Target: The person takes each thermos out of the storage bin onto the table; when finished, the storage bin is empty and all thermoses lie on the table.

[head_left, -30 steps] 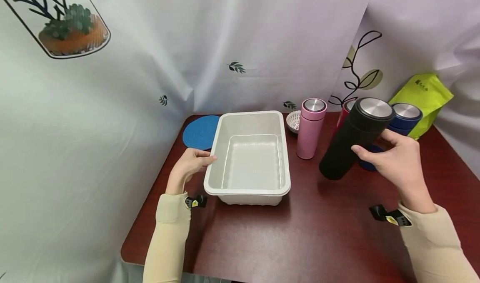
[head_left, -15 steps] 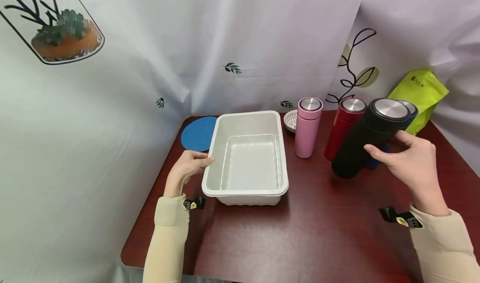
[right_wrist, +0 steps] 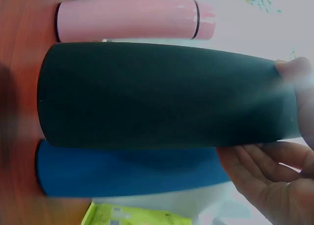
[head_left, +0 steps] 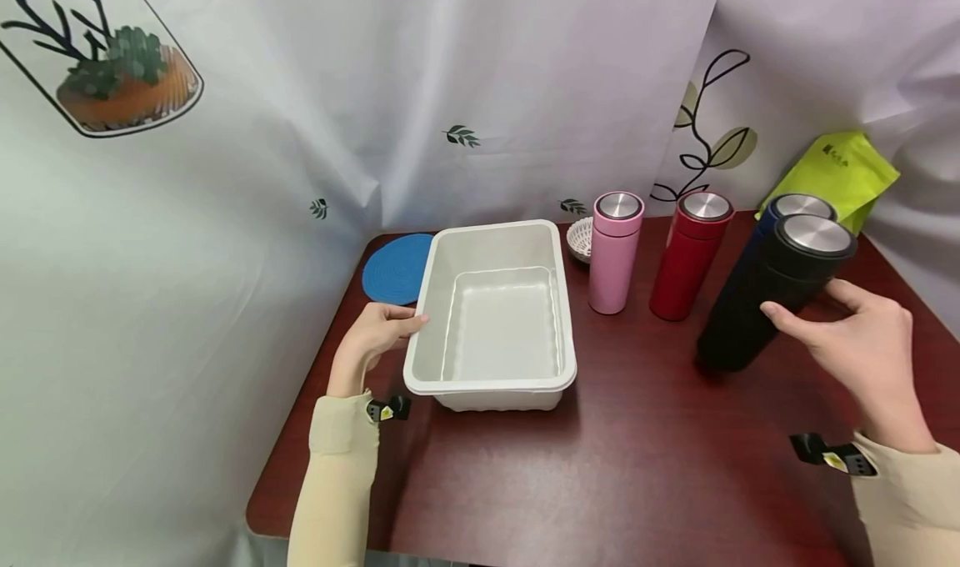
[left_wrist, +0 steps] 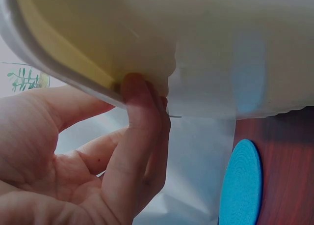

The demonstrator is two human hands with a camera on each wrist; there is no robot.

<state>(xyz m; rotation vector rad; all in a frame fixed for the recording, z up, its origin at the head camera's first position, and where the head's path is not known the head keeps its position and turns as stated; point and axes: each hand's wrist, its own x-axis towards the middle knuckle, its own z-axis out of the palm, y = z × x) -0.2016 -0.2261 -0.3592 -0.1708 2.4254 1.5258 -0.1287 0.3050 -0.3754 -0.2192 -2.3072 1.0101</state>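
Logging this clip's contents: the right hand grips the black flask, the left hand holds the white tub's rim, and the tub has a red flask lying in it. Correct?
Not quite. The white tub holds nothing; the head view shows its bare floor. The red flask stands upright on the table beside the pink flask. The rest holds: the right hand grips the black flask, and the left hand holds the tub's rim.

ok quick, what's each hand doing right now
Left hand: holds the rim of the white tub, fingers curled under it.
Right hand: grips the black flask, tilted.
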